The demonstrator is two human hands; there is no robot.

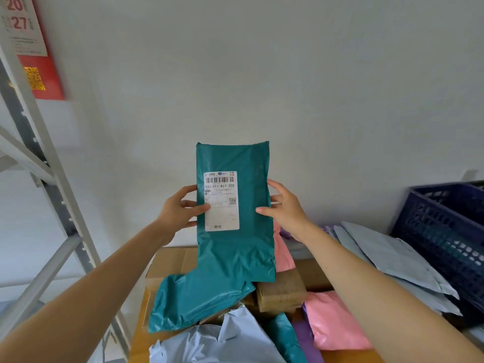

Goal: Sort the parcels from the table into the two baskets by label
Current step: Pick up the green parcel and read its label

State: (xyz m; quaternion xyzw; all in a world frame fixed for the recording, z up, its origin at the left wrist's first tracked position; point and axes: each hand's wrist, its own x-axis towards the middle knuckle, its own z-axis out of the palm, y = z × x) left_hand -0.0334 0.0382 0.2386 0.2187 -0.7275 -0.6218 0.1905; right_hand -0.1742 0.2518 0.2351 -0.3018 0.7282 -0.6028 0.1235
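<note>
A teal parcel stands upright at frame centre, its white label facing the camera. Other parcels are heaped at lower centre, and a dark blue basket sits at the right edge.

wooden table carries a cardboard box and heaped coloured parcels.

A plain pale wall fills the background. A grey metal shelving frame stands at left, and a red calendar hangs behind it.

**Bare Forearms, Bare Hands**

The left forearm and the right forearm are seen uncovered from the frame's lower corners up to the wrists. The left hand and the right hand are likewise bare, with fingernails trimmed short.
</note>
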